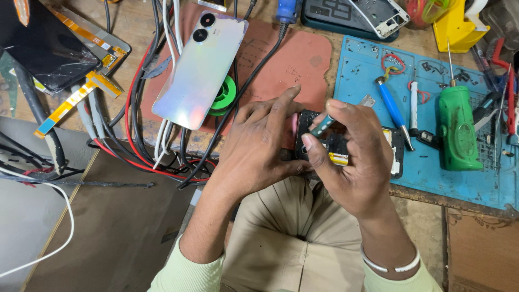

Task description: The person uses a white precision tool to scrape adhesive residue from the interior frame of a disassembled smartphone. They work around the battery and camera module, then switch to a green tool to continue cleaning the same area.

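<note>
From the head camera we see an opened phone (346, 148), black inside with a yellow patch, lying just left of the blue mat (486, 184). Our left hand (259, 143) clasps its left edge, and our right hand (354, 157) pinches a slim teal-handled tool (323, 125) above it.

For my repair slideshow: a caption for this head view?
Left hand steadies an opened phone; right hand works it with tweezers.

Wooden bench (135, 24), red mat (303, 59), blue mat (367, 81), tangled cables (140, 130)
</note>
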